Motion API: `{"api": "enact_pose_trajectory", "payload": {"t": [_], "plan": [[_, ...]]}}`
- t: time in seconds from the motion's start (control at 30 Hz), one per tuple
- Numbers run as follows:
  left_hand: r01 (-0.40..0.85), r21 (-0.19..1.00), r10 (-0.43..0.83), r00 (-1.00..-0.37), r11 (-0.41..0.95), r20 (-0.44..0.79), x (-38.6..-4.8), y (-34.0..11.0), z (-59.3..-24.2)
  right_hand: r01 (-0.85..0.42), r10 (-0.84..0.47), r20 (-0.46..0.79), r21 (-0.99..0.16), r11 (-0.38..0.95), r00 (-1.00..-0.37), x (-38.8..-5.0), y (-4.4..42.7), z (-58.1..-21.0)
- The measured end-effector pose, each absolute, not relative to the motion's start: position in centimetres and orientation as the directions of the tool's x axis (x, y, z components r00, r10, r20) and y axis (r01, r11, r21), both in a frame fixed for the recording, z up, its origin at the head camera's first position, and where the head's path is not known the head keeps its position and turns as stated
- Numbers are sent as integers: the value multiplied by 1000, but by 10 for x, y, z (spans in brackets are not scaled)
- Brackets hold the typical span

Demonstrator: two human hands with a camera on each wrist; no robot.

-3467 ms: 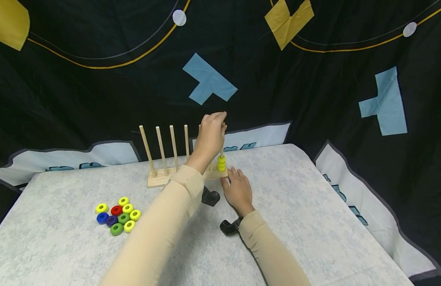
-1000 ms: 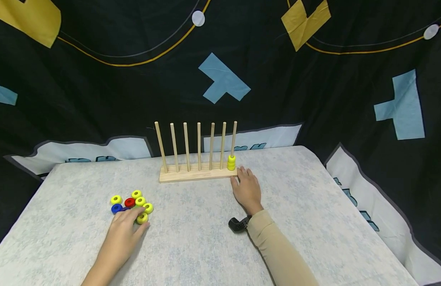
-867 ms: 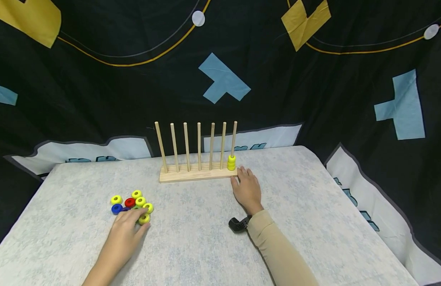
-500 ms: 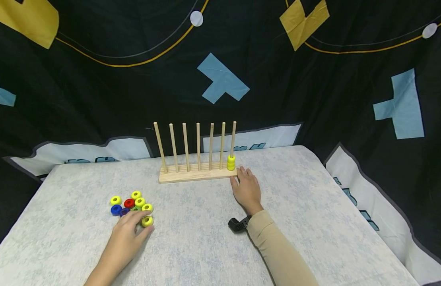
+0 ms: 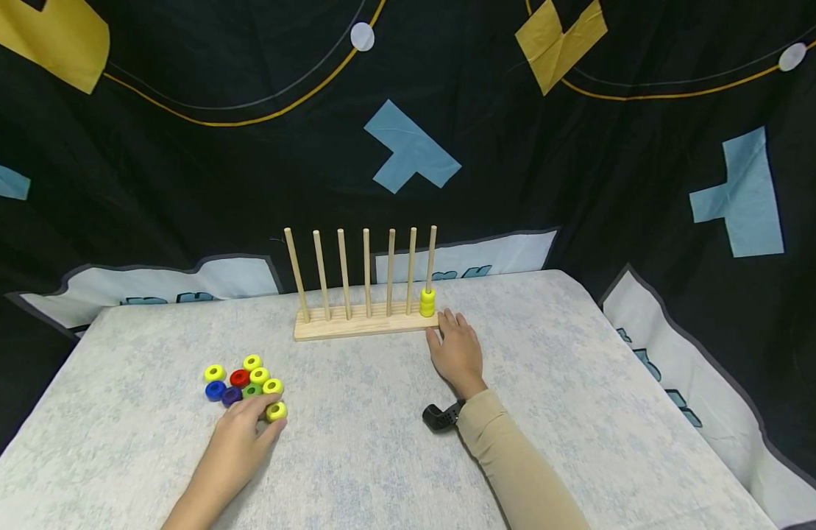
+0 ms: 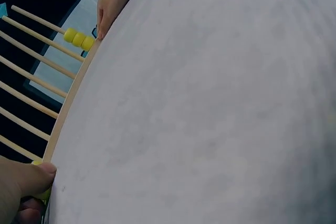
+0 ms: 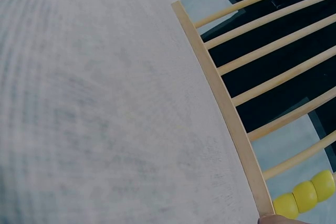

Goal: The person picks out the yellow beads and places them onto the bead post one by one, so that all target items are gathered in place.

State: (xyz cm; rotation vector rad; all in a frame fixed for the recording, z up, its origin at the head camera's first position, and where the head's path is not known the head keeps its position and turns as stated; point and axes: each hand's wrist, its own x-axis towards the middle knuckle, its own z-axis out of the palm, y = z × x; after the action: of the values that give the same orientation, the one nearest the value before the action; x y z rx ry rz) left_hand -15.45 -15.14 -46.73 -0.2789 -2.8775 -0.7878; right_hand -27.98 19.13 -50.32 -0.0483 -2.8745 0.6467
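My left hand (image 5: 238, 434) pinches a yellow ring (image 5: 276, 411) between thumb and fingertips, at the near right side of a loose ring cluster. In the left wrist view its thumb (image 6: 37, 177) partly covers that ring. Beside the fingers lie a green ring (image 5: 252, 391), a purple ring (image 5: 232, 396) and another yellow ring (image 5: 272, 386). My right hand (image 5: 457, 353) rests on the table, fingers extended, touching the right end of a wooden peg stand (image 5: 355, 328). Three yellow rings (image 5: 427, 302) are stacked on the stand's rightmost peg; the other pegs are bare.
A red ring (image 5: 239, 377), a blue ring (image 5: 215, 390) and more yellow rings (image 5: 214, 373) make up the rest of the cluster. The pale table (image 5: 355, 442) ends at a dark decorated cloth (image 5: 249, 184) behind the stand. A black wrist device (image 5: 441, 417) sits on the right wrist.
My left hand has left the rightmost peg and come down to the rings. Lately it has shifted slightly right, drawing the yellow ring away from the cluster. The right hand stays put.
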Motion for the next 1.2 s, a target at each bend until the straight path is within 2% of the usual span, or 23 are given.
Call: {"api": "enact_pose_trajectory", "payload": {"t": [0.47, 0.67, 0.8, 1.03, 1.2], "plan": [[292, 560, 173, -951, 775, 256, -175, -118, -451, -2, 85, 183, -429, 903, -979, -281, 192, -506], [347, 547, 216, -932, 762, 291, -191, -96, -435, -1, 86, 182, -429, 903, -979, -281, 192, -506], [405, 540, 262, -909, 738, 324, -206, -83, -423, 3, 90, 182, -431, 902, -979, -281, 192, -506], [424, 548, 292, -903, 721, 315, -231, -57, -391, 6, 92, 175, -439, 898, -980, -279, 190, -507], [468, 559, 299, -880, 685, 370, -249, -34, -370, 12, 97, 174, -435, 901, -980, -281, 190, -506]]}}
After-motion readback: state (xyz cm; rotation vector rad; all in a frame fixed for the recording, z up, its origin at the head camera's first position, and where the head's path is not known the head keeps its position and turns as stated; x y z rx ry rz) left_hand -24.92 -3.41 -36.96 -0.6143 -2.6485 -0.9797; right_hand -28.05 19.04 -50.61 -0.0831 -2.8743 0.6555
